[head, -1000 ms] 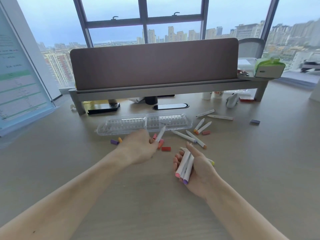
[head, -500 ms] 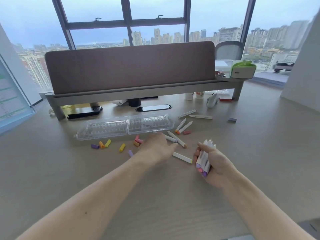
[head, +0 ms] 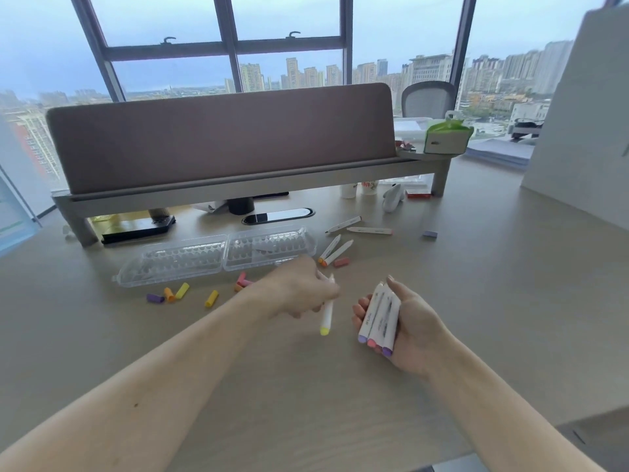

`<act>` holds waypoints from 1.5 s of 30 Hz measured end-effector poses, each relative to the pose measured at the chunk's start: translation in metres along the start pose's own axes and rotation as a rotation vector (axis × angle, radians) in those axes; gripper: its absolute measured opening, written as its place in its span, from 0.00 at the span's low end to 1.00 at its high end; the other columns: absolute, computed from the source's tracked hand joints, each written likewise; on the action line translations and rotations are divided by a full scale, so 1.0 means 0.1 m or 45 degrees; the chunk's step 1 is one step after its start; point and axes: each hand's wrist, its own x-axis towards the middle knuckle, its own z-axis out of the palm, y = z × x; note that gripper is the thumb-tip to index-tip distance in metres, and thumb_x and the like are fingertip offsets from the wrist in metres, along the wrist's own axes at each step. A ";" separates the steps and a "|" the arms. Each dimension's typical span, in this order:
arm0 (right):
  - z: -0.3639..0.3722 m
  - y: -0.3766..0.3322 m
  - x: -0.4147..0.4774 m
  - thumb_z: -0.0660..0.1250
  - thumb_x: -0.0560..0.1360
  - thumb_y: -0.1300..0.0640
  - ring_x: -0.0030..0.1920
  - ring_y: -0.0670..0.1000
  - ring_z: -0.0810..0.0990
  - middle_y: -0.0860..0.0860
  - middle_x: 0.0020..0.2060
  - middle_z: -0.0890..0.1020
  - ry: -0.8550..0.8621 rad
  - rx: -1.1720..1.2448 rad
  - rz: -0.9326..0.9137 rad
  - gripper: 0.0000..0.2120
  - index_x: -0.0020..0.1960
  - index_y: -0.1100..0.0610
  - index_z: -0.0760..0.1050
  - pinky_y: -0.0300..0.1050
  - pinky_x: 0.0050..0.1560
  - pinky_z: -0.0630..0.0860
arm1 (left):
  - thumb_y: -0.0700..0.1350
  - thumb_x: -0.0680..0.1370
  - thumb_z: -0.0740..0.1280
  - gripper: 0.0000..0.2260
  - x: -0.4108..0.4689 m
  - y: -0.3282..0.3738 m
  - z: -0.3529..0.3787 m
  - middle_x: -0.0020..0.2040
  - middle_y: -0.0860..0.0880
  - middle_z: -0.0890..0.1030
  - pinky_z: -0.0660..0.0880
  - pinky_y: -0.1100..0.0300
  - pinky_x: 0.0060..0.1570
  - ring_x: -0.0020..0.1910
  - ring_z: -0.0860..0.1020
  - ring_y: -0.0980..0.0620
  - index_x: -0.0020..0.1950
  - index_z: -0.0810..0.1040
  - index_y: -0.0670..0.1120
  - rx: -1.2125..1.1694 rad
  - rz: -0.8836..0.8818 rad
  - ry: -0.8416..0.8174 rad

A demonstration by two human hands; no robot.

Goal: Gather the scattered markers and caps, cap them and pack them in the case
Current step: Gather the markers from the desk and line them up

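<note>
Moved: in the last half second our left grip (head: 306, 291) has come up off the surface (head: 476, 301) carrying the yellow-ended marker (head: 326, 313) that lay between our hands. No marker lies there now.
Also changed: our right grip (head: 405, 321) has tipped its bundle from near upright to lying back across the palm.
Left grip: the fingers pinch the marker near its upper end. The yellow end hangs toward us, slightly blurred.
Right grip: it is curled round a bundle of three markers (head: 377, 315), thumb alongside, coloured ends toward us.
Step in hand: we judge this to be adding the fourth marker to the bundle.
Doing it well: we should lay it parallel with its coloured end matching the others. The thumb should lift only enough to admit it, so the three do not slide out.
Case: the clear case (head: 218, 257) lies open just beyond the left grip.
Caps: loose caps (head: 182, 290) lie to the left of the left grip.
Still out: four markers (head: 335, 248) lie beyond both grips.
</note>
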 end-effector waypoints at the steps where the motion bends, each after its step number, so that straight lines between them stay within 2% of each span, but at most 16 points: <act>1: -0.01 0.00 0.02 0.63 0.82 0.41 0.38 0.57 0.82 0.60 0.45 0.82 -0.024 -0.020 0.011 0.27 0.60 0.67 0.76 0.50 0.36 0.82 | 0.50 0.78 0.68 0.13 0.01 0.11 0.02 0.32 0.52 0.81 0.76 0.62 0.30 0.30 0.77 0.55 0.40 0.83 0.44 -0.078 0.068 -0.011; 3: -0.02 0.00 0.03 0.61 0.80 0.36 0.41 0.58 0.82 0.61 0.49 0.84 -0.098 -0.069 0.011 0.32 0.63 0.64 0.79 0.49 0.34 0.79 | 0.50 0.79 0.68 0.13 0.03 0.32 0.09 0.32 0.51 0.83 0.75 0.63 0.29 0.29 0.78 0.57 0.42 0.84 0.42 -0.093 0.160 -0.048; 7: -0.03 -0.02 -0.03 0.64 0.80 0.39 0.39 0.56 0.81 0.58 0.42 0.83 -0.134 -0.035 -0.036 0.27 0.61 0.63 0.80 0.50 0.42 0.78 | 0.54 0.80 0.67 0.17 0.11 0.48 0.25 0.36 0.47 0.86 0.76 0.61 0.30 0.32 0.79 0.52 0.45 0.83 0.40 -0.036 0.174 -0.087; 10: -0.09 -0.06 0.01 0.69 0.80 0.49 0.33 0.53 0.78 0.55 0.36 0.78 0.025 -0.041 -0.066 0.15 0.51 0.61 0.77 0.44 0.29 0.80 | 0.49 0.81 0.65 0.13 0.25 0.32 0.16 0.36 0.48 0.82 0.73 0.62 0.29 0.30 0.75 0.52 0.42 0.79 0.43 -0.113 0.076 0.036; 13: -0.14 -0.10 0.05 0.68 0.81 0.54 0.26 0.51 0.76 0.53 0.32 0.76 0.135 -0.118 -0.064 0.10 0.44 0.58 0.75 0.39 0.17 0.70 | 0.49 0.80 0.65 0.14 0.44 0.01 -0.02 0.35 0.46 0.79 0.68 0.60 0.29 0.32 0.75 0.49 0.37 0.73 0.44 0.083 -0.057 0.297; 16: -0.17 -0.10 0.08 0.68 0.81 0.53 0.22 0.50 0.76 0.53 0.29 0.76 0.168 -0.169 -0.082 0.12 0.42 0.58 0.75 0.37 0.16 0.65 | 0.52 0.77 0.67 0.14 0.56 -0.25 -0.07 0.37 0.47 0.78 0.66 0.58 0.30 0.36 0.76 0.48 0.37 0.72 0.46 0.225 -0.183 0.430; 20: -0.15 -0.08 0.09 0.68 0.81 0.49 0.25 0.52 0.77 0.53 0.30 0.76 0.145 -0.128 -0.087 0.13 0.46 0.58 0.75 0.40 0.18 0.68 | 0.53 0.76 0.68 0.12 0.70 -0.33 -0.02 0.40 0.48 0.77 0.76 0.55 0.42 0.43 0.79 0.44 0.39 0.71 0.48 0.228 -0.273 0.455; 22: -0.14 -0.08 0.10 0.68 0.82 0.48 0.29 0.52 0.77 0.54 0.33 0.77 0.135 -0.062 -0.082 0.14 0.50 0.60 0.76 0.45 0.27 0.74 | 0.51 0.75 0.68 0.10 0.73 -0.31 -0.01 0.40 0.47 0.79 0.78 0.54 0.44 0.44 0.81 0.43 0.39 0.73 0.47 0.236 -0.286 0.427; 24: -0.13 -0.10 0.10 0.67 0.82 0.48 0.32 0.52 0.77 0.55 0.34 0.77 0.111 0.013 -0.069 0.15 0.52 0.62 0.75 0.47 0.32 0.77 | 0.48 0.73 0.68 0.09 0.73 -0.33 -0.02 0.35 0.46 0.83 0.78 0.56 0.38 0.38 0.82 0.45 0.38 0.78 0.44 0.209 -0.301 0.354; 27: -0.09 -0.13 0.08 0.66 0.82 0.46 0.33 0.53 0.77 0.55 0.36 0.78 0.097 0.050 -0.042 0.18 0.55 0.63 0.75 0.47 0.33 0.79 | 0.43 0.69 0.66 0.10 0.65 -0.36 -0.07 0.31 0.45 0.85 0.81 0.55 0.34 0.27 0.79 0.47 0.33 0.85 0.43 0.123 -0.327 0.187; 31: -0.08 -0.17 0.09 0.65 0.81 0.40 0.32 0.54 0.79 0.56 0.35 0.79 0.076 0.083 0.006 0.24 0.56 0.63 0.75 0.43 0.31 0.81 | 0.42 0.69 0.63 0.13 0.42 -0.24 -0.16 0.26 0.49 0.81 0.72 0.64 0.27 0.22 0.73 0.52 0.30 0.86 0.44 0.175 -0.326 0.071; 34: -0.09 -0.18 0.13 0.63 0.79 0.34 0.31 0.55 0.81 0.58 0.35 0.80 0.050 0.075 0.014 0.31 0.57 0.65 0.76 0.46 0.31 0.82 | 0.45 0.73 0.67 0.12 0.32 0.01 -0.15 0.24 0.52 0.79 0.70 0.66 0.25 0.20 0.72 0.55 0.32 0.82 0.43 0.051 -0.148 0.110; 36: -0.11 -0.19 0.15 0.61 0.78 0.31 0.30 0.56 0.82 0.59 0.37 0.82 0.007 0.058 0.015 0.36 0.58 0.66 0.77 0.46 0.31 0.82 | 0.47 0.74 0.68 0.12 0.27 0.29 -0.04 0.26 0.51 0.80 0.71 0.65 0.26 0.22 0.73 0.54 0.36 0.84 0.41 -0.087 0.013 -0.010; 39: -0.15 -0.19 0.15 0.58 0.77 0.27 0.29 0.58 0.80 0.60 0.37 0.83 -0.075 -0.055 -0.007 0.40 0.56 0.65 0.80 0.46 0.29 0.76 | 0.49 0.74 0.70 0.12 0.22 0.61 0.17 0.27 0.50 0.81 0.74 0.63 0.29 0.26 0.75 0.52 0.38 0.85 0.41 -0.052 0.149 -0.151; 42: -0.15 -0.20 0.12 0.66 0.76 0.33 0.29 0.57 0.78 0.58 0.35 0.81 -0.009 -0.087 -0.027 0.32 0.52 0.65 0.80 0.47 0.30 0.75 | 0.47 0.76 0.69 0.11 0.32 0.62 0.19 0.27 0.51 0.80 0.73 0.62 0.29 0.27 0.75 0.51 0.38 0.83 0.42 -0.055 0.138 -0.175; 45: -0.16 -0.19 0.13 0.73 0.78 0.49 0.27 0.53 0.78 0.55 0.31 0.79 0.161 -0.087 -0.059 0.15 0.46 0.62 0.77 0.43 0.24 0.75 | 0.45 0.78 0.68 0.10 0.50 0.43 0.06 0.27 0.48 0.79 0.70 0.63 0.25 0.25 0.76 0.49 0.40 0.80 0.40 -0.146 0.039 0.017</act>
